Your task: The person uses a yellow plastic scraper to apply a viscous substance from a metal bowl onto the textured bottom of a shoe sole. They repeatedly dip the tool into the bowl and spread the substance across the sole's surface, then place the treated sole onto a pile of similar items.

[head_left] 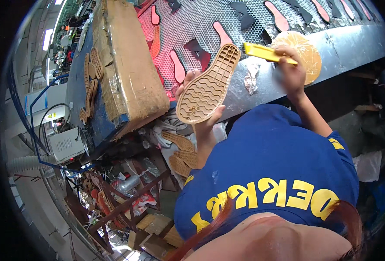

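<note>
A tan shoe sole (206,89) is held up in my left hand (210,121), tilted, with its ridged, grid-patterned face toward me. My fingers wrap both edges of its wider end. To the right, my right hand (292,71) is closed around a long flat yellow tool (260,51), its far end pointing left toward the sole's narrow end without touching it. Which kind of tool it is, I cannot make out. Beyond the sole, pink insole-shaped pieces (177,66) and black cut pieces (197,52) lie on a honeycomb-mesh surface (183,26).
Along the metal edge (336,48) lie a round tan disc (312,56) and a crumpled clear scrap (251,79). A large cardboard slab (133,65) stands at left, with more soles (91,89) beside it. Further soles (179,141) rest below my left arm.
</note>
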